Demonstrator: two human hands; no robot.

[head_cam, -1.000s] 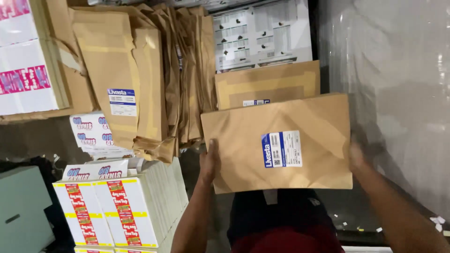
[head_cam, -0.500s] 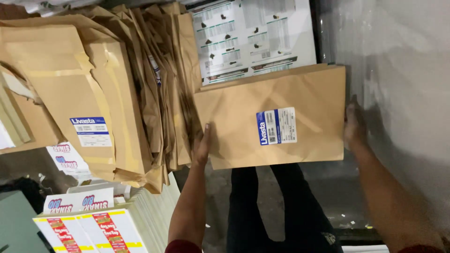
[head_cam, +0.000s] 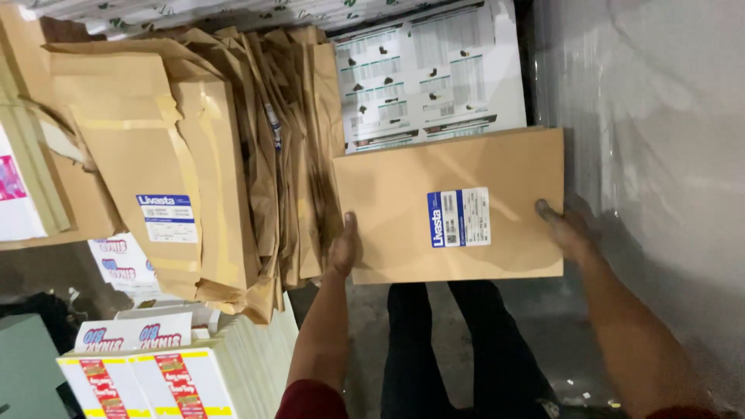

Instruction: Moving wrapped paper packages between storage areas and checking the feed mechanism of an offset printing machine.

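brown paper packet held flat between two hands

brown paper packet [head_cam: 450, 206] sits level in front of the person, over their dark trouser legs [head_cam: 450, 349] and the grey floor [head_cam: 543, 326], with its blue-and-white label [head_cam: 459, 218] facing up

head view: the left hand [head_cam: 344, 247] grips the packet's left edge near the lower corner, thumb on top and the other fingers hidden underneath. the right hand [head_cam: 565, 229] clamps the right edge the same way, fingers curled over the top face. holding it by opposite sides seems to keep the wide, flat packet from sagging or tipping, and keeps the label readable from above

just left of the packet, nearly touching its edge, a row of similar brown packets [head_cam: 233, 171] stands packed on edge, leaning against each other like files; the front one shows its own blue-and-white label [head_cam: 168, 218] and strips of tape. the held packet's far edge overlaps a white printed sheet [head_cam: 434, 70] with small tables and dark pictures, which lies behind it

lower left, a stack of white cartons [head_cam: 155, 372] with yellow and red print stands near the left forearm, and some loose white printed packs [head_cam: 116, 252] lie under the leaning row. a white box with pink print [head_cam: 15, 194] sits at the far left edge. what any of these packets or cartons hold cannot be seen, as all are sealed. to the right runs a pale plastic-covered wall [head_cam: 660, 155], close beside the right hand
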